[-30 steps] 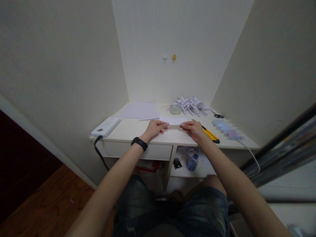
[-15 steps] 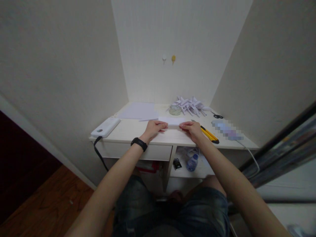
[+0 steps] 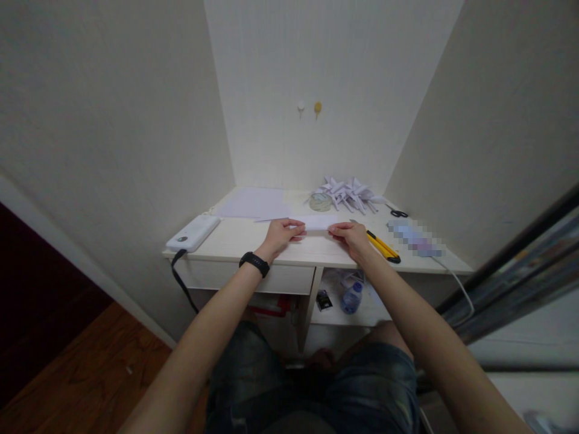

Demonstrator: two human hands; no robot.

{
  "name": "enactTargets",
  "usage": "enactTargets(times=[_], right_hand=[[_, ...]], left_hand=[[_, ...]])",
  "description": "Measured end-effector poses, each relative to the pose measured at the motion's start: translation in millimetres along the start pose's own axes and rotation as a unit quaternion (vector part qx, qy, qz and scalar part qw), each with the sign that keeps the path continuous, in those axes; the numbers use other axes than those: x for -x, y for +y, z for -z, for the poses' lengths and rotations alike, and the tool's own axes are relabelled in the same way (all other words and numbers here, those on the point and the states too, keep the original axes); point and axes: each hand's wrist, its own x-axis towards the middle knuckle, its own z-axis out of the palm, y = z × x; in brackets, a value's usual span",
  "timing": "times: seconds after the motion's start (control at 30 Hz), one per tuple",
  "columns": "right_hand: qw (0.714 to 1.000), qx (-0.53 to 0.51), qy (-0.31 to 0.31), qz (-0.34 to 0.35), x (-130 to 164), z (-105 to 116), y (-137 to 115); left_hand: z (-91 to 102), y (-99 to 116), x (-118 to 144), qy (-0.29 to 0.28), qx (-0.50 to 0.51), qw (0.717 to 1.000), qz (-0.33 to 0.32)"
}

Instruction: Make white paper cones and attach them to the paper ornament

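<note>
- The left hand (image 3: 281,232) is pressing the left end of a small folded strip of white paper (image 3: 318,222) lying flat on the table (image 3: 235,238), fingers narrow and pinching at its near edge
- The right hand (image 3: 351,234) is holding down the right end the same way, fingertips on the paper's near edge
- The strip is sitting mid-table, between both hands, just near of the tape roll (image 3: 320,202) and the pile of folded paper pieces (image 3: 349,191)
- For a clean crease, I would judge that both ends should be kept level and edges matched before any pressing along the fold
- The yellow utility knife (image 3: 383,246) is lying just right of the right hand, so the wrist should be staying clear of it
</note>
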Motion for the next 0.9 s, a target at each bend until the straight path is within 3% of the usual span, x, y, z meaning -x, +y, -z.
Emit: enactTargets(times=[0.27, 0.6, 0.9], right_hand=[[1.000, -0.005, 0.019, 0.009, -1.5, -4.4, 0.2], [0.998, -0.007, 0.055, 0.029, 1.3, -7.0, 0.0], [0.999, -0.042, -0.010, 0.030, 5.9, -0.3, -0.7]], left_hand=[[1.7, -0.1, 1.3, -0.016, 0.015, 1.000, -0.012], [-1.0, 2.4, 2.4, 0.005, 0.008, 1.000, -0.010], [2.7, 0.4, 0.8, -0.050, -0.026, 0.998, -0.006]])
